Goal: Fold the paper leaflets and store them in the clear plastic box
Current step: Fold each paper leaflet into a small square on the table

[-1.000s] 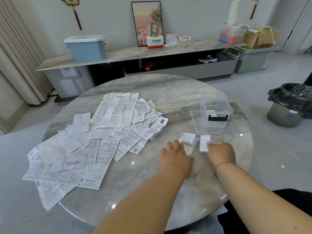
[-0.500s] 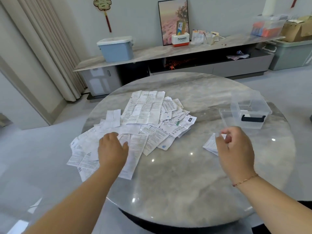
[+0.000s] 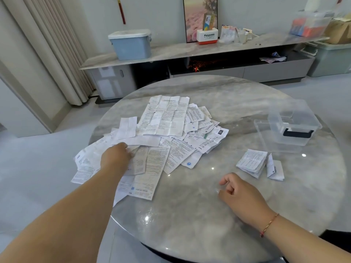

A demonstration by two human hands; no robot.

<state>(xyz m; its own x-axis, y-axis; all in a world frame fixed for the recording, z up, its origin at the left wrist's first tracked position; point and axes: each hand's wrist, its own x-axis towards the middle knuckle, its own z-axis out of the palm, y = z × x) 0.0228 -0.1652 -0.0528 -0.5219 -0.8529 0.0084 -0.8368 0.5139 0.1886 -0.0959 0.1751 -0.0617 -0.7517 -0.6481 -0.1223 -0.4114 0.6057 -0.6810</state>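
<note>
Round marble table (image 3: 190, 215), viewed from its near edge. Most of the work looks still ahead: a broad heap of unfolded paper leaflets (image 3: 163, 133) covers the left and middle of the tabletop, sheets overlapping, a few hanging past the left rim. Largest sheet, creased into panels, lies at the far side of the heap. Only two folded leaflets show as finished: a thick folded bundle (image 3: 251, 162) and a smaller folded leaflet (image 3: 275, 169) just beside it, both on the right side of the table, near the box but not in it. The clear plastic box (image 3: 292, 128) sits toward the right edge, open, with a black handle on its near wall; its clear lid appears to lie under or against it on the left. Something pale shows through the box wall, but whether it is a stored leaflet cannot be told. Left hand (image 3: 115, 156) reaches into the near-left part of the heap, fingers down on the sheets; whether it pinches one or merely presses is not clear. Right hand (image 3: 237, 190) rests over bare tabletop near the front edge, fingers loosely curled, holding nothing. Judgement: early stage; next sheet is being chosen, folded pieces await storing, dozens of sheets remain.
</note>
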